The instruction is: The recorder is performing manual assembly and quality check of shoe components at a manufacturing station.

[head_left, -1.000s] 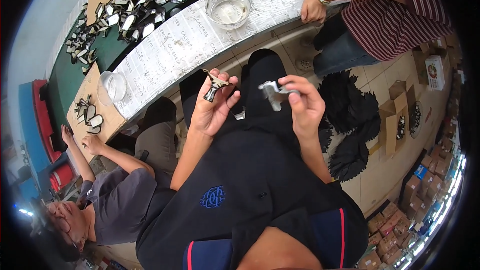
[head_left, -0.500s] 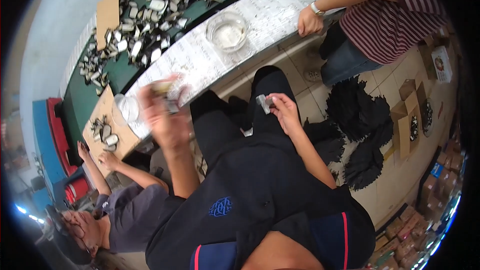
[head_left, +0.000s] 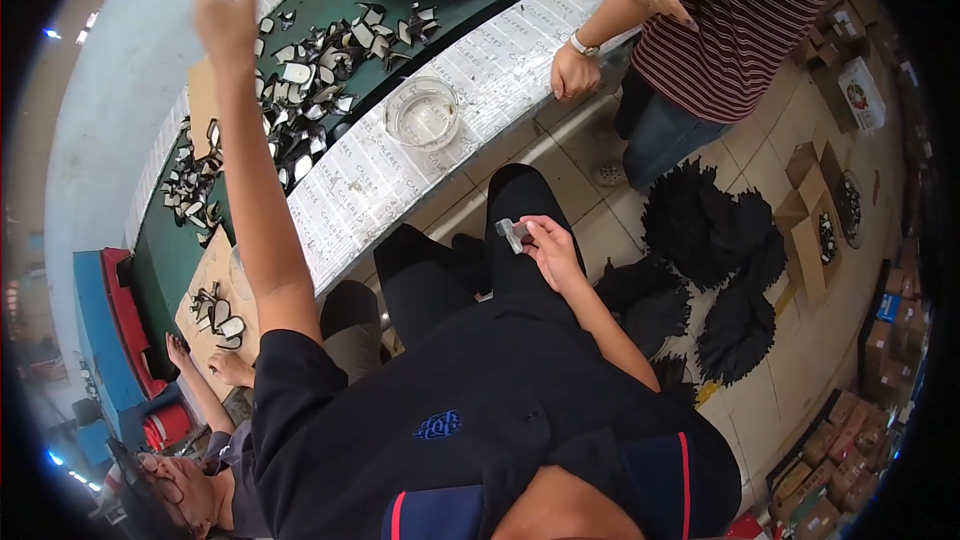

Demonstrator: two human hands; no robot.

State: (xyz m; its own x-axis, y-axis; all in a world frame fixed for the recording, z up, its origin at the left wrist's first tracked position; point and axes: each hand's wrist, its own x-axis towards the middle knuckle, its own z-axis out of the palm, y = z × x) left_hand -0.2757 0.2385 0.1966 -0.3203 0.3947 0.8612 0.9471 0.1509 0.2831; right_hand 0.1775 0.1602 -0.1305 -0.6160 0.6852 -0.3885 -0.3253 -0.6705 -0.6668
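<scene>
While the left hand point(head_left: 228, 15) blurs overhead, right-hand fingers point(head_left: 535, 238) half hide a grey piece point(head_left: 513, 233) — unclear

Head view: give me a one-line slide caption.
Seated worker's left hand reaches out over scattered black-and-white pieces on the green bench, while the right hand holds a small grey part above the lap.

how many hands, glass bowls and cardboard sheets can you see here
hands: 5 (own left hand, own right hand, three of other people)
glass bowls: 1
cardboard sheets on the bench: 2
total: 8
</scene>
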